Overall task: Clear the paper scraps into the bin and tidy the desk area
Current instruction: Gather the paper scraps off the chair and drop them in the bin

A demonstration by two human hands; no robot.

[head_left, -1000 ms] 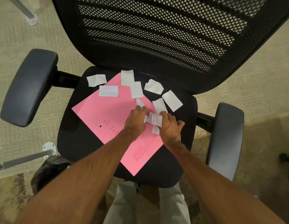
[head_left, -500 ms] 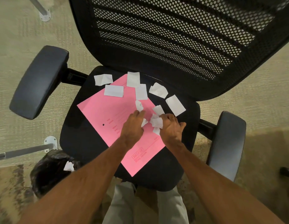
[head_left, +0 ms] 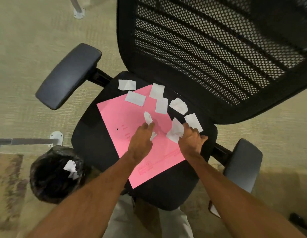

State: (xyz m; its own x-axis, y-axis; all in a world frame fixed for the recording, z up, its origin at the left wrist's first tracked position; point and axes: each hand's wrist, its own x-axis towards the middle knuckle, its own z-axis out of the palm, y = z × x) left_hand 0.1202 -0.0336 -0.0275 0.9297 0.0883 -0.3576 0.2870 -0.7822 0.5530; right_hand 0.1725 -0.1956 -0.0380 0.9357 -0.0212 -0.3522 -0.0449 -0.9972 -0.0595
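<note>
A pink sheet point(head_left: 132, 117) lies on the black seat of an office chair point(head_left: 91, 140). Several white paper scraps point(head_left: 135, 98) are spread over the sheet's far end and the seat behind it. My left hand point(head_left: 140, 141) rests on the pink sheet, fingers closed around small scraps, one scrap point(head_left: 148, 117) sticking up at its fingertips. My right hand point(head_left: 190, 140) grips a crumpled bunch of scraps point(head_left: 175, 132) near the seat's right side. A bin with a black liner point(head_left: 46, 182) stands on the floor at lower left, with white scraps point(head_left: 70, 166) inside.
The chair's mesh backrest point(head_left: 209, 54) rises behind the seat. Armrests stick out at left point(head_left: 68, 74) and right point(head_left: 243, 164). Metal desk legs with floor plates stand at left point(head_left: 56, 137) and top point(head_left: 78, 12). Beige carpet surrounds the chair.
My right hand has gathered loose scraps into a crumpled bunch and lifted it slightly. My left hand has closed on small scraps. The view has shifted, bringing the bin into sight.
</note>
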